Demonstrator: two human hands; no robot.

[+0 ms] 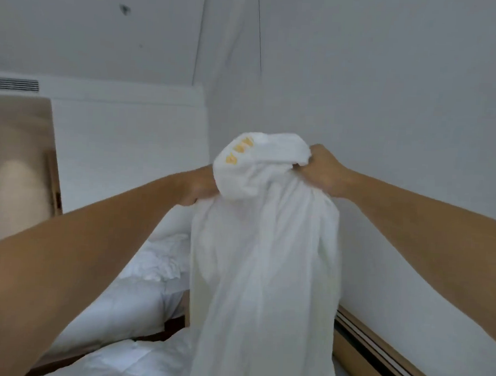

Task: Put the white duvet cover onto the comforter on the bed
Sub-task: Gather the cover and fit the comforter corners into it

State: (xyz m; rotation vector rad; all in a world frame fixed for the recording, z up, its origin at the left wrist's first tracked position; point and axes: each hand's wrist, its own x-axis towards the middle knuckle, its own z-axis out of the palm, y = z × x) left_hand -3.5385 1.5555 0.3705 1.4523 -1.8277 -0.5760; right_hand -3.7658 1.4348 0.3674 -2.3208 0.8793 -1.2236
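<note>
While both arms were stretched forward, the cover was found held up in front of the wall, bunched at the top and hanging in one long loose column. Its lower end passed out of view at the bottom edge. The right grip was clenched round a gathered fold at the crown of the bunch. The left grip was largely hidden behind the fabric; its visible fingers were curled into the cloth. Yellow marks showed on the bunched top.

The comforter lay rumpled on the bed, below and to the left of the cover, apart from it as far as could be seen.

Judgement: the step in hand was sorting the cover, most likely finding a corner or the opening. Insertion appeared not yet begun. The next move would call for locating the opening and spreading it wide, since the fabric was too bunched to admit a corner.

As the only container, the cover looked limp and thin. Whether anything was inside it could not be told.
</note>
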